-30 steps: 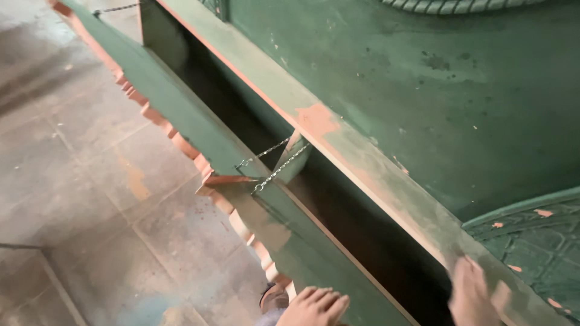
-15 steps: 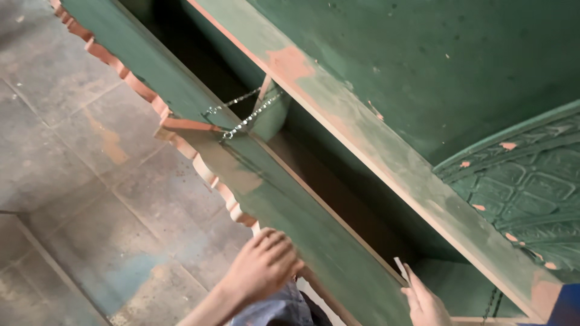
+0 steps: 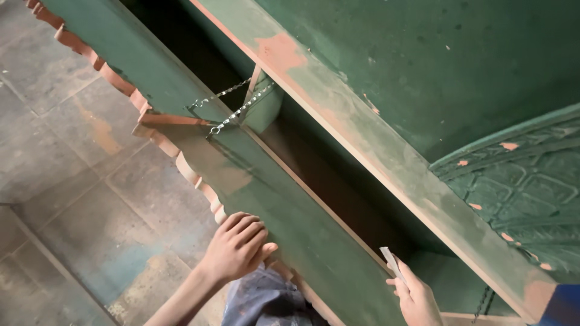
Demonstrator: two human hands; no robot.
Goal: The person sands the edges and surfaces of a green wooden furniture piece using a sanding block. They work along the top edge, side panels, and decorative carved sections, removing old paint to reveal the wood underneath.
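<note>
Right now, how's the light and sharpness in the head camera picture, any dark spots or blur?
Head view: soft, even daylight on the floor and the green flap, no glare; the cavity behind it falls into deep shadow; the left hand on the flap's scalloped edge is fairly sharp, the right hand with a pale strip slightly soft; the chain reads clearly.

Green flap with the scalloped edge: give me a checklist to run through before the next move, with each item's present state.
1. Left hand gripping the scalloped edge of the green flap: ok.
2. Right hand holding the small pale strip at the flap's inner edge: ok.
3. Chains attached between flap and green cabinet frame: ok.
4. Second chain near the right hand taut: cannot tell.
5. Dark cavity behind the flap free of objects: cannot tell.
6. Paint intact: not ok, bare patches show.
</note>
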